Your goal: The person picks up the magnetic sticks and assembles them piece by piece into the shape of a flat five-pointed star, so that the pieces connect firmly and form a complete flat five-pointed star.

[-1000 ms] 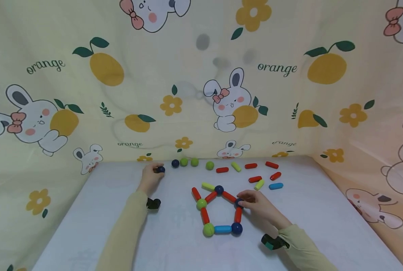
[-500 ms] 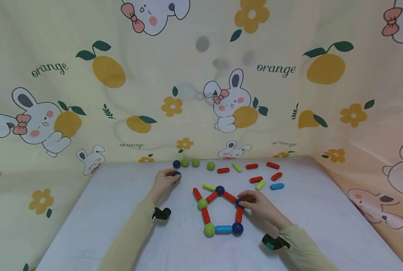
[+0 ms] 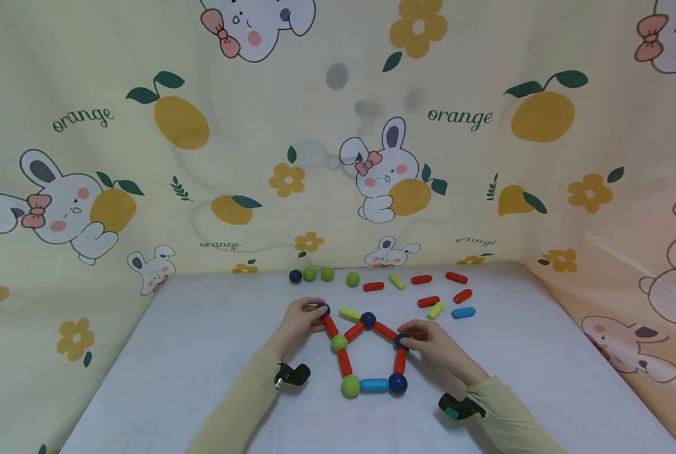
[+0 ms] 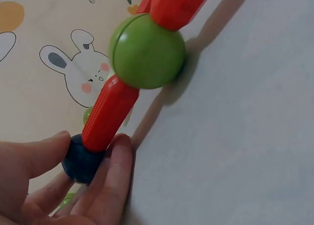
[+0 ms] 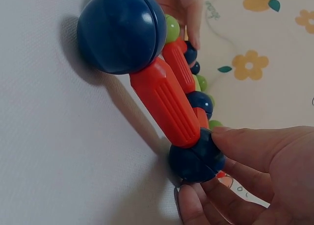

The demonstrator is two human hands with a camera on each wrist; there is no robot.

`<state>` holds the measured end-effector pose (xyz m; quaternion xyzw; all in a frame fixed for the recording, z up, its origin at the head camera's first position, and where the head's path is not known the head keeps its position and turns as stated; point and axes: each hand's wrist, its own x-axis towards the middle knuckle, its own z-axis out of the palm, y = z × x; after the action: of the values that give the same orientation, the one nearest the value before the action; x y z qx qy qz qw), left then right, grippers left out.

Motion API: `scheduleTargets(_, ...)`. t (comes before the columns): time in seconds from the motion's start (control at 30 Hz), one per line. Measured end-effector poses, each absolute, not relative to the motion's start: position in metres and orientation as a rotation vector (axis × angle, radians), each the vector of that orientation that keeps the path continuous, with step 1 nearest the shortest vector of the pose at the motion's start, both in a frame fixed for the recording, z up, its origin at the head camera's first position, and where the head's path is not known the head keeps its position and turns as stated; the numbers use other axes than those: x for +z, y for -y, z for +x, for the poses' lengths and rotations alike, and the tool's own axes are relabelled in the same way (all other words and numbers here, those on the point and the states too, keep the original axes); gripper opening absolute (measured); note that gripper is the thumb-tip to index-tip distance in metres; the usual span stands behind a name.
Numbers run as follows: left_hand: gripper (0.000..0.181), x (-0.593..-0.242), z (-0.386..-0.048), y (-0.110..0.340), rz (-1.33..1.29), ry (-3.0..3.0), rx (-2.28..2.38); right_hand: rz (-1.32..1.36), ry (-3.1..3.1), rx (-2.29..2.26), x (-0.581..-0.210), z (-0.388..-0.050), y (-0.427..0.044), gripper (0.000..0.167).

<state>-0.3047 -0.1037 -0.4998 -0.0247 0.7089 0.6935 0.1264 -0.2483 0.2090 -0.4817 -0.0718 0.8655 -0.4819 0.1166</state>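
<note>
A five-sided ring of rods and balls lies on the table, with a blue rod [image 3: 374,384] along its near side. From its left green ball [image 3: 339,343] a red rod [image 4: 110,112] sticks out, and a dark blue ball [image 4: 81,159] touches that rod's far end. My left hand [image 3: 299,325] pinches this ball between thumb and fingers. At the ring's right corner my right hand [image 3: 437,347] grips another dark blue ball [image 5: 197,159], joined to a red rod [image 5: 166,102]. A yellow-green rod [image 3: 350,313] reaches outward from the top blue ball [image 3: 368,320].
Along the back of the white table [image 3: 202,353] stand a loose dark blue ball [image 3: 295,276] and several green balls [image 3: 327,273]. Loose red rods [image 3: 421,279], yellow-green rods [image 3: 396,280] and a blue rod [image 3: 463,313] lie at the back right. A printed curtain hangs behind.
My left hand has carried its dark blue ball rightward and nearer, from the back left to the end of the red rod. My right hand has stayed on its ball.
</note>
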Motion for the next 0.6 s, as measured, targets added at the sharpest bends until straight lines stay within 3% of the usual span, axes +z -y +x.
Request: scheduleTargets(0.6, 0.035, -0.498, -0.309, 0.092, -0.02, -2.181, 1.882, -0.224, -2.537, -1.399, -0.484, -0.25, -0.21, 0.028)
